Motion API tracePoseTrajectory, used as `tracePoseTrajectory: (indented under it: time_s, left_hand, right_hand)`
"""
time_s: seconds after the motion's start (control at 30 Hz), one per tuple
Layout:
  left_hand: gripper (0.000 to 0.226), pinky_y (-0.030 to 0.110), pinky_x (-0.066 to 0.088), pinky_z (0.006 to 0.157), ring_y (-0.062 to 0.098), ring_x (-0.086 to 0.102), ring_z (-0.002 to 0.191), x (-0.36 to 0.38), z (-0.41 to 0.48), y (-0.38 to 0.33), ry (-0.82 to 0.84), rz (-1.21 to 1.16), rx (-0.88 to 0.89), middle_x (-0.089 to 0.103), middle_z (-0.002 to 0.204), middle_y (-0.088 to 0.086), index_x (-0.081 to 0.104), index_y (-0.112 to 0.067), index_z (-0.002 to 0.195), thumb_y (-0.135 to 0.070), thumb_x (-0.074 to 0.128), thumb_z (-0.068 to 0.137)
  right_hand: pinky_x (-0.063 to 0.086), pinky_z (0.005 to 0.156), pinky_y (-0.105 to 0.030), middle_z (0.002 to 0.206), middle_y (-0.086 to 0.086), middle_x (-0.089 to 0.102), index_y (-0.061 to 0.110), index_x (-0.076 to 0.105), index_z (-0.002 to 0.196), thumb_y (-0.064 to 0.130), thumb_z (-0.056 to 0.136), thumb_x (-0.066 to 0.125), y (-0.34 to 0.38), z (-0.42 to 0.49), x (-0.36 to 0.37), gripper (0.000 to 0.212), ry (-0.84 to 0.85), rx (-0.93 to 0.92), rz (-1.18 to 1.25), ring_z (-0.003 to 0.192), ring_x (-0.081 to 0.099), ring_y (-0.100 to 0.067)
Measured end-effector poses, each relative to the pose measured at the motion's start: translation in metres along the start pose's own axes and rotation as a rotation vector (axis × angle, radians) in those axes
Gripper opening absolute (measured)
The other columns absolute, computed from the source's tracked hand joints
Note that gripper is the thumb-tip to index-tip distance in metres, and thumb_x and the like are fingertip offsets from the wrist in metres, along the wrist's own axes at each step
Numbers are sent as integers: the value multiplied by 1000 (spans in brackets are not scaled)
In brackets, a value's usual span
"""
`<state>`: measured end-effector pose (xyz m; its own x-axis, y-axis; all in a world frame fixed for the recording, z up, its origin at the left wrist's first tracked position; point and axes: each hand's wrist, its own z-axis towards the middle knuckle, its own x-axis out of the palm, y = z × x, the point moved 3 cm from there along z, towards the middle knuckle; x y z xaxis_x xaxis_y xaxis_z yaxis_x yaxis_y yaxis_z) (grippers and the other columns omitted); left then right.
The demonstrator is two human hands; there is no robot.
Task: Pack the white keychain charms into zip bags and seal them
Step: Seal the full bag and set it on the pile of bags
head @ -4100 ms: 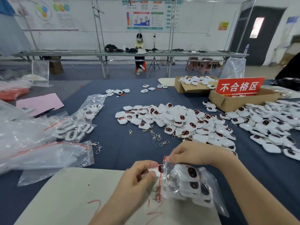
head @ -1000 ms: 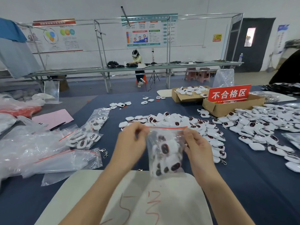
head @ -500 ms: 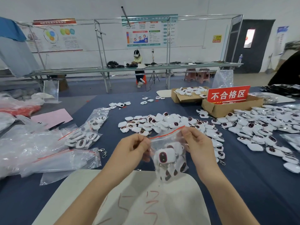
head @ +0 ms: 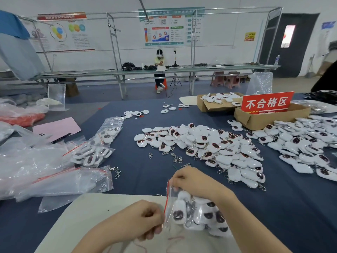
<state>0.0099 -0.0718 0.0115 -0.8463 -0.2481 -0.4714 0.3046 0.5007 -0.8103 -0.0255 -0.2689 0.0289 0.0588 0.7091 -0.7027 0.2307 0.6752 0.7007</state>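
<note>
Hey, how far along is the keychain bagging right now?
Done: filled bags lie at the left of the table. In hand: a zip bag full of charms rests on the white board, the left hand and right hand pinching its red zip strip; whether it is sealed is unclear. Left: large loose charm piles wait mid-table and right, with empty bags nearby.
</note>
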Motion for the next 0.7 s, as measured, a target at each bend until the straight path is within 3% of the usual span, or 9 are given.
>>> tracePoseTrajectory:
  time_s: [0.1, 0.2, 0.27, 0.37, 0.5, 0.57, 0.7]
  left_hand:
    - [33, 22, 41, 45, 12, 54, 51, -14, 15, 7, -172, -40, 8, 63, 65, -3, 60, -20, 73, -22, 51, 104]
    - [28, 19, 42, 48, 10, 53, 47, -31, 40, 13, -512, -4, 85, 67, 63, 4, 65, -15, 78, -23, 55, 103]
    - [25, 16, 42, 51, 7, 55, 49, -38, 59, 14, -638, -50, 122, 70, 71, -1, 68, -21, 80, -25, 57, 101]
    - [23, 18, 41, 50, 6, 54, 50, -42, 88, 14, -734, -162, 130, 69, 73, -8, 67, -26, 82, -29, 55, 102]
    - [25, 30, 45, 59, 7, 53, 51, -47, 114, 13, -856, -215, 92, 68, 70, -12, 66, -25, 80, -32, 53, 101]
    - [27, 31, 45, 58, 5, 53, 47, -50, 120, 14, -881, -250, 80, 67, 67, -12, 64, -23, 79, -33, 52, 101]
    - [28, 28, 43, 55, 4, 54, 45, -49, 123, 19, -878, -204, 66, 68, 65, -13, 64, -24, 78, -35, 52, 100]
  right_hand:
    - [50, 67, -31, 83, -6, 73, 14, 72, 84, 46, 93, 56, -1, 9, -3, 37, 61, -8, -89, 63, 55, -13]
    - [52, 78, -30, 82, 10, 74, 18, 72, 87, 47, 95, 57, -9, 19, -19, 33, -18, -18, -82, 77, 67, -9]
    - [50, 85, -27, 94, 14, 72, 24, 72, 97, 39, 98, 57, -19, 28, -34, 22, -142, -12, -77, 93, 66, -10]
    - [46, 96, -33, 121, 4, 66, 26, 67, 121, 27, 100, 54, -35, 44, -53, 24, -324, -8, -350, 113, 59, -18]
    - [34, 107, -40, 143, 0, 47, 30, 47, 144, 22, 101, 49, -50, 74, -61, 44, -244, -92, -884, 129, 43, -27]
    - [32, 106, -39, 143, -2, 44, 29, 43, 146, 21, 101, 50, -54, 85, -62, 47, -218, -106, -1024, 129, 41, -27]
    - [33, 99, -37, 133, -5, 46, 21, 51, 137, 32, 102, 50, -55, 99, -68, 37, -243, -129, -1117, 122, 44, -27]
